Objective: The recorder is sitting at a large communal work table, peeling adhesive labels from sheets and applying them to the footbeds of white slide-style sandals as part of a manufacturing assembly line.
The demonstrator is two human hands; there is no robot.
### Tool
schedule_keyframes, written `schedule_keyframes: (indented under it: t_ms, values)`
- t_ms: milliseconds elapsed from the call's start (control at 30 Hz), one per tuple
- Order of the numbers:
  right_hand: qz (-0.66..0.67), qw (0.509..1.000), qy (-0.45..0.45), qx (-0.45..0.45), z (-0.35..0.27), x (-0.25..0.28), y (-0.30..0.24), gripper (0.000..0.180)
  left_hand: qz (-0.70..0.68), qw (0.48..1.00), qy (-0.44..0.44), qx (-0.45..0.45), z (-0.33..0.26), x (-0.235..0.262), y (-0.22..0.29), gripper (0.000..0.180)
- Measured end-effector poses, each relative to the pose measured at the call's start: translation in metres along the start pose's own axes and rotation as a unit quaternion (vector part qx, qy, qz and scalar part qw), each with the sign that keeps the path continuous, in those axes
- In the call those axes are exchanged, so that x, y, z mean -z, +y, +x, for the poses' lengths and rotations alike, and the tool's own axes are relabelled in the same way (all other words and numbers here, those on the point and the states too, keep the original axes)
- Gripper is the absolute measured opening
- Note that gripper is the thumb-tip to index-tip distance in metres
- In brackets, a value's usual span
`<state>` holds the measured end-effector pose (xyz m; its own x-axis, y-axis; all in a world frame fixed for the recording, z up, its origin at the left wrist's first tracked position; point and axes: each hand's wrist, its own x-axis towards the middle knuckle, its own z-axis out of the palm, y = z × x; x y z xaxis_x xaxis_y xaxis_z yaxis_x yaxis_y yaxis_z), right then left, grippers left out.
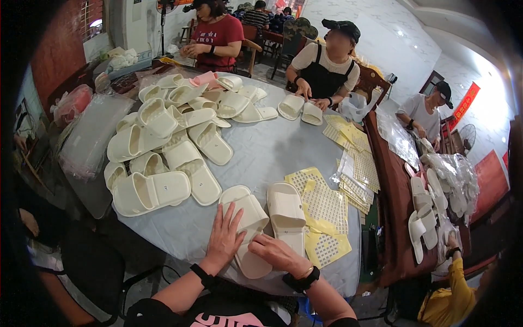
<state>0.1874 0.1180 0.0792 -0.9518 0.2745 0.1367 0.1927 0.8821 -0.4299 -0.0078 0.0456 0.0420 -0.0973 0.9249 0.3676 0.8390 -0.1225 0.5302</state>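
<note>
Two cream slide slippers lie side by side before me, the left slipper (249, 211) and the right slipper (285, 206). My left hand (222, 241) rests on the left slipper's edge and strap, its fingers stretched out. Curled over the slippers, my right hand (277, 253) has its fingertips pressed together at the left slipper's insole. Whatever sits between those fingertips is hidden. Yellow-backed sheets of small stickers (328, 210) lie just right of the slippers. A small dark mark shows on the right slipper's insole, by the strap.
A large heap of cream slippers (155, 122) covers the table's left side, with a pink slipper (204, 78) at the back. Across the grey tabletop (259, 155), a co-worker (327, 71) handles two slippers. More sticker sheets (357, 163) and a brown-covered table (389, 207) stand right.
</note>
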Motion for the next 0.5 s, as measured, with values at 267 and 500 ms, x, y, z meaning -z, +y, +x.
schedule_keyframes:
  t_ms: [267,500]
  values:
    - [0.075,0.989,0.067,-0.109,-0.006,-0.011,-0.008,0.011,0.009,1.000,0.002,0.005,-0.002,-0.001,-0.002,0.073]
    - [0.126,0.916,0.238,-0.297,-0.045,-0.015,-0.036,0.015,-0.003,1.000,0.005,0.001,-0.005,-0.003,-0.001,0.072]
